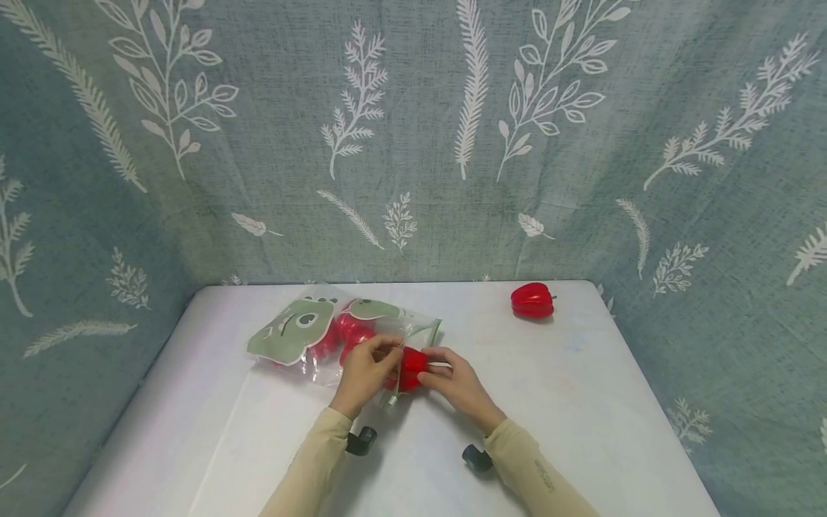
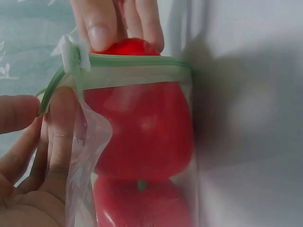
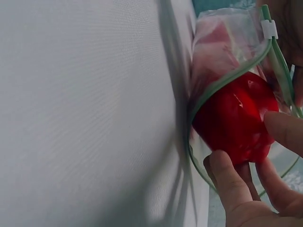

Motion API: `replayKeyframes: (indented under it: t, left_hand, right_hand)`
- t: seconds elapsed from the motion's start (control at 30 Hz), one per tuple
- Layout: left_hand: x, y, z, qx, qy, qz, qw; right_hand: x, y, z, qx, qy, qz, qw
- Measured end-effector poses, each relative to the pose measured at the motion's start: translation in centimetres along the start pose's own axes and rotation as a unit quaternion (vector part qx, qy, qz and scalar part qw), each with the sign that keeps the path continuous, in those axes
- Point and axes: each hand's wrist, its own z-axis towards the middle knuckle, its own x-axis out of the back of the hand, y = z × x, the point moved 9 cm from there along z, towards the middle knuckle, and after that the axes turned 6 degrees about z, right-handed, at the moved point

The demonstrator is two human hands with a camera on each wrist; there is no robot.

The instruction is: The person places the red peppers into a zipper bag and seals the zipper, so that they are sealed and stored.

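Note:
A clear zip bag [image 1: 287, 336] with a green cartoon face lies on its side on the table, several red vegetables inside it. My left hand [image 1: 366, 370] pinches the green-edged rim of its mouth between thumb and fingers, close to the white slider [image 3: 270, 29]. In the bag's mouth sits a red bell pepper [image 3: 236, 118], partly inside and partly sticking out. My right hand [image 1: 460, 384] holds the outer end of this pepper with thumb and fingertips. Another red pepper [image 2: 142, 203], with a green stem, shows through the plastic behind it.
A further red bell pepper [image 1: 533, 300] lies at the back right of the white table [image 1: 581, 402]. A patterned grey-green cloth [image 1: 413, 215] hangs behind and at both sides. Small black devices [image 1: 362, 440] stick out from both wrists.

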Motion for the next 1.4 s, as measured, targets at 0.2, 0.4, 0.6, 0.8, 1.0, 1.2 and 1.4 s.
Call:
replayKeyframes:
  t: [0.2,0.4,0.6,0.8,1.0,1.2,1.4]
  left_hand:
    - [0.0,0.0,0.0,-0.002,-0.001,-0.001,1.0]
    - [0.0,0.2,0.2,-0.016,0.003,-0.004,0.9999]
    - [0.1,0.0,0.3,-0.013,0.014,0.01,0.9998]
    - [0.0,0.0,0.3,-0.012,0.018,0.014,0.9997]
    - [-0.1,0.0,0.3,-0.013,0.018,0.005,0.9997]
    - [0.0,0.1,0.3,-0.026,0.03,0.021,0.999]
    - [0.1,0.0,0.1,-0.024,0.028,0.014,0.9992]
  right_hand:
    - [-0.4,-0.1,0.6,0.003,0.02,-0.04,0.999]
    - [-0.7,-0.5,1.0,0.007,0.037,-0.057,0.998]
    - [-1.8,-1.4,1.2,0.04,0.004,-0.057,0.998]
    - [-2.4,-1.8,1.4,0.054,0.002,-0.071,0.996]
    - [-3.3,-0.8,2.1,0.059,-0.005,-0.09,0.994]
    - [-4.4,-0.6,2.5,0.062,-0.04,-0.093,0.993]
    - [-4.4,-0.5,2.5,0.059,-0.046,-0.074,0.994]
